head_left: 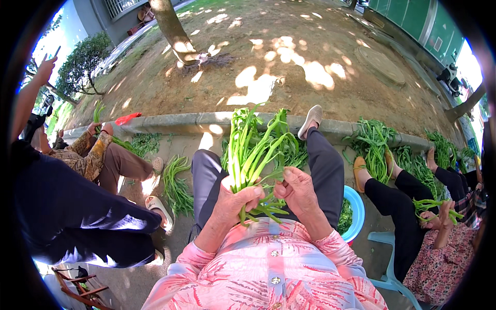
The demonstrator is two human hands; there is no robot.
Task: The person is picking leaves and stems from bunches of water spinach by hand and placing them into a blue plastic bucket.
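In front of my chest, my left hand (232,204) is wrapped round a bunch of long-stemmed leafy greens (250,150) that looks like water spinach. Its thick, pale green stems point away from me, and some leafy ends hang below my fist. Close beside it, my right hand (299,194) is closed in a pinch on a thin leafy piece (274,177) at the bunch's right side. Beyond the bunch, between my feet, a heap of loose greens (294,154) lies on the ground, partly hidden by what I hold.
By my right leg stands a light blue tub (360,209) with greens inside. Another pile (177,188) lies left of my leg. A low stone kerb (181,123) runs across ahead. People sit or stand on both sides; one at right holds greens (431,207) beside a blue plastic chair (385,236).
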